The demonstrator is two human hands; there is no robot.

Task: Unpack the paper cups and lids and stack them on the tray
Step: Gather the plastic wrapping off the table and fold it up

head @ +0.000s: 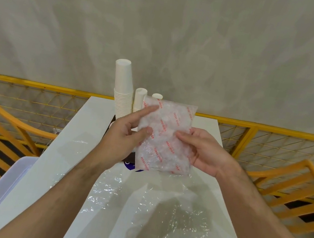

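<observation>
Nearest to the person, loose clear plastic wrap (168,210) lies crumpled on the white table (58,156), which looks like packaging already emptied. Above it, both hands hold up a sealed packet (165,134) with red print, tilted a little and clear of the tabletop. The left hand (126,134) grips its left edge, thumb on the front and forefinger stretched up along the plastic; the right hand (203,149) pinches the right edge, thumb in front and fingers curled behind. What is inside I cannot make out through the wrinkled film; given the task, probably the lids. So the step in hand seems to be opening this packet, and the next move calls for a firm pull or tear at a seam without spilling the contents. Behind the packet a dark tray (112,120) shows only as a sliver, and on it, as far as I can tell, stand stacks of white paper cups (122,90), upside down, against the yellow railing (254,128).
</observation>
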